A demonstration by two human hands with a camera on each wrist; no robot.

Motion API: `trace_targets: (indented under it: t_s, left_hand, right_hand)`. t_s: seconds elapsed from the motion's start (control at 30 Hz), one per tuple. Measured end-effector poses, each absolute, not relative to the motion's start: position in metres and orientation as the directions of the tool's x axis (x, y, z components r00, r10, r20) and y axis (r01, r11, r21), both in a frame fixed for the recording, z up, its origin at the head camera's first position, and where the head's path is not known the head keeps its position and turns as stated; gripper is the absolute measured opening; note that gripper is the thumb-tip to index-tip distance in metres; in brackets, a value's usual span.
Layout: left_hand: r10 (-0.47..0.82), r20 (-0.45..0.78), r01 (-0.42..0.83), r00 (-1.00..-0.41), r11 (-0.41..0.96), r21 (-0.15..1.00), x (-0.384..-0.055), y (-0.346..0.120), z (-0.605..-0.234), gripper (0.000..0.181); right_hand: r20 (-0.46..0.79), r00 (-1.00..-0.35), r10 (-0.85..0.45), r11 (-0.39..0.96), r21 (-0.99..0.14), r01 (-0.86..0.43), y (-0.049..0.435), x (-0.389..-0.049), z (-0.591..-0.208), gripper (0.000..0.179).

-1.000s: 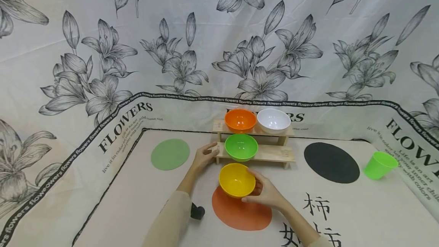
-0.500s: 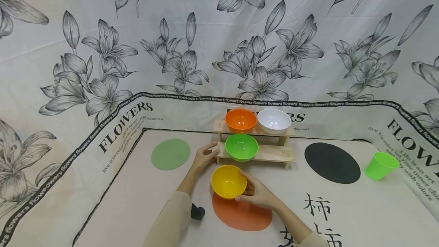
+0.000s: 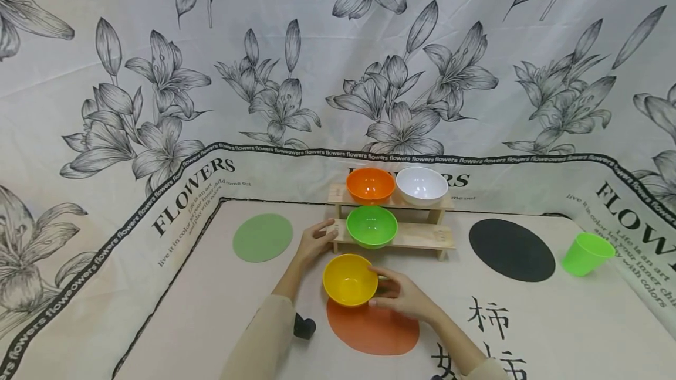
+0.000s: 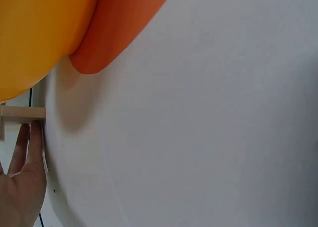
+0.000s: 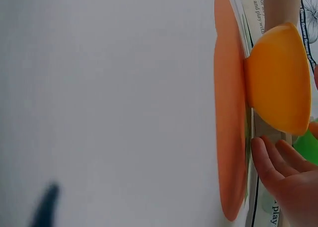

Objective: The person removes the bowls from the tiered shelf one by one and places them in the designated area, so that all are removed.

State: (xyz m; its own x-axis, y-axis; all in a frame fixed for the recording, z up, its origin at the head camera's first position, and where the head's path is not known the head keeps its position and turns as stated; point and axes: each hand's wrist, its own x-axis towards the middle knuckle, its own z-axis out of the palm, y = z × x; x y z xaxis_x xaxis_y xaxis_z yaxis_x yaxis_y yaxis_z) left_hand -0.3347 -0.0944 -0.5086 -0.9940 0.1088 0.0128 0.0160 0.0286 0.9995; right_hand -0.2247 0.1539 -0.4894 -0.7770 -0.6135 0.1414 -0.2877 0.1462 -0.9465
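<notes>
The yellow bowl [image 3: 350, 280] stands mouth up above the far left edge of the round orange mat [image 3: 380, 330]. At its right side my right hand [image 3: 404, 295] holds the rim, index finger over the top and thumb nearer me. In the right wrist view, other fingers [image 5: 266, 160] hang straight, apart from the bowl wall. My left hand [image 3: 314, 242] touches the left end of the two-step wooden stand [image 3: 422, 236] with straight fingers. On the lower step sits a green bowl [image 3: 372, 227]; an orange bowl [image 3: 371, 186] and a white bowl [image 3: 422, 186] share the upper step.
Left of the stand lies a round green mat [image 3: 262, 237]. To its right are a round black mat [image 3: 511, 250] and a green cup [image 3: 588, 254]. A flower-printed cloth [image 3: 285, 104] hangs behind the table.
The yellow bowl has shifted left and slightly toward me with my right hand, mostly in the first half second. My left hand stays at the stand.
</notes>
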Motion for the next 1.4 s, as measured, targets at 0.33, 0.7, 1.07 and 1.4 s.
trace_targets:
  t_s: [0.33,0.7,1.07,1.4]
  left_hand:
    - [0.124,0.006,0.007,-0.992,0.004,1.000,-0.337,-0.095,-0.511,0.047]
    - [0.144,0.081,0.078,-0.986,-0.022,0.997,-0.335,-0.098,-0.514,0.048]
    - [0.122,0.018,0.018,-0.992,0.001,1.000,-0.336,-0.094,-0.510,0.048]
    - [0.115,0.014,0.013,-0.993,-0.007,1.000,-0.335,-0.095,-0.509,0.047]
  right_hand:
    - [0.268,-0.861,-0.433,0.239,-0.887,-0.396,0.177,-0.228,-0.469,0.056]
    - [0.418,-0.898,-0.141,0.309,-0.843,-0.441,0.180,-0.244,-0.431,0.063]
    - [0.330,-0.914,-0.236,0.219,-0.898,-0.381,0.180,-0.283,-0.449,0.081]
    - [0.254,-0.917,-0.307,0.208,-0.922,-0.325,0.169,-0.294,-0.455,0.076]
